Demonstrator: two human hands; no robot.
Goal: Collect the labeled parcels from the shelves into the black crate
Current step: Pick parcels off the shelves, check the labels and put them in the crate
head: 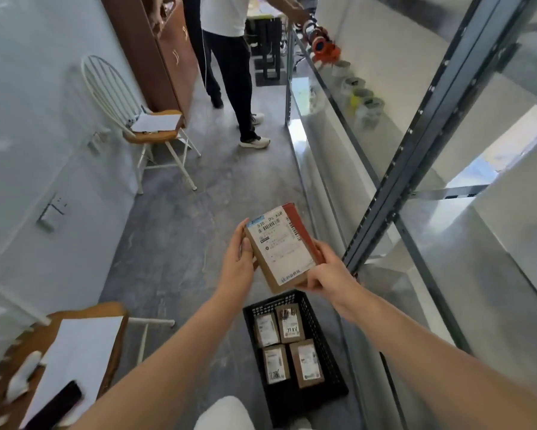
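Holds a parcel at centre frame, just over the black crate at bottom centre, label turned up, probably for checking before lowering. Grips it from both sides: with the left hand curled round the left edge, with the right hand clasping the lower right corner. Down in the crate: four parcels, flat, labels up, in two rows.

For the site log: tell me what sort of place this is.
Likely a parcel stockroom: grey metal shelving, a labelled brown cardboard parcel, a black plastic crate holding four more.
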